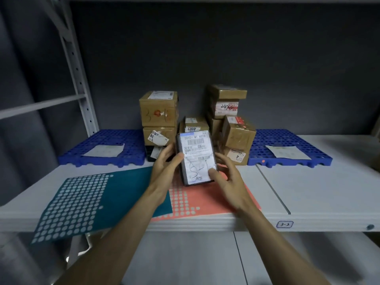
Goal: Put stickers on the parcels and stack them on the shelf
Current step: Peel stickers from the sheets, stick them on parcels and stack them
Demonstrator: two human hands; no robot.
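the left hand curls its fingers against the left edge of a small dark parcel, thumb at its front edge, while the right hand holds the right side, its thumb pressed flat on the lower part of the white shipping label and its other fingers behind the parcel. the parcel stands tilted between them, its lower end over a coral sticker sheet lying on the white shelf. a teal sticker sheet of pale dots lies left of it, overlapping it and overhanging the shelf's front edge. behind the hands, cardboard boxes are stacked against the dark back wall, flanked by two blue perforated mats, each bearing a sheet of paper.
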